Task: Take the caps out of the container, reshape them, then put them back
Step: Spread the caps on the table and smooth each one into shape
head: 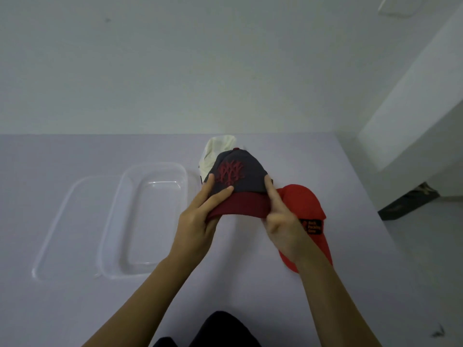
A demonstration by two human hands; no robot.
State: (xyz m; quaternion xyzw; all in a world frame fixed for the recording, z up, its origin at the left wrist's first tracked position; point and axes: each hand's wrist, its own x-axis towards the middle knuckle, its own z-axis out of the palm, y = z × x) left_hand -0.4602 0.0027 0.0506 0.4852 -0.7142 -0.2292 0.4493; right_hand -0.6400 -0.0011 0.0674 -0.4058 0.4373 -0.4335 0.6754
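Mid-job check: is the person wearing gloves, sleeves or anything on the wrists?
No: left hand and right hand are ungloved, with no rings, watch or bands visible. Left forearm and right forearm are bare to the frame edge; no sleeves show.

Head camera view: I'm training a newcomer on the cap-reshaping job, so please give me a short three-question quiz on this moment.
1. True or false: the clear container holds a cap.
2. Which cap do the left hand and right hand hold? A) white B) grey with maroon brim C) red
3. How many caps are outside the container?
Key: 1 false, nothing lies in it. 2 B, the grey cap. 3 three: it, the white cap and the red cap.
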